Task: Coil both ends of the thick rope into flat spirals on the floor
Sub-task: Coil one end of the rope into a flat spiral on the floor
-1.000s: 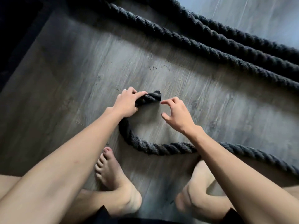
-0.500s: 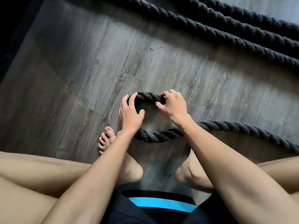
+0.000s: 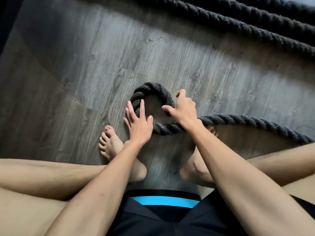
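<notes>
Crouched over a grey wood-plank floor [image 3: 170, 53], a barefoot person shapes the first turn of a spiral in one end of a thick dark rope [image 3: 247, 120]. Further lengths of the same rope [image 3: 238, 23] run across the floor's far right corner, well apart from the work. The near length trails in from the floor's right edge, passes under the right arm and curls into a small ring [image 3: 153, 90] just beyond the person's toes. The left hand [image 3: 138, 123] lies flat, fingers spread and unclenched, on the ring's left side, apparently pinning it so the stiff rope cannot spring open. The right hand [image 3: 183, 108] hooks loosely over the ring's right side, thumb apart from the fingers, seemingly to guide the curve tighter; whether it truly clamps the rope cannot be told. Only this one end shows, barely one turn made. Dim daylight falls across the boards, leaving the far left corner in shadow.
</notes>
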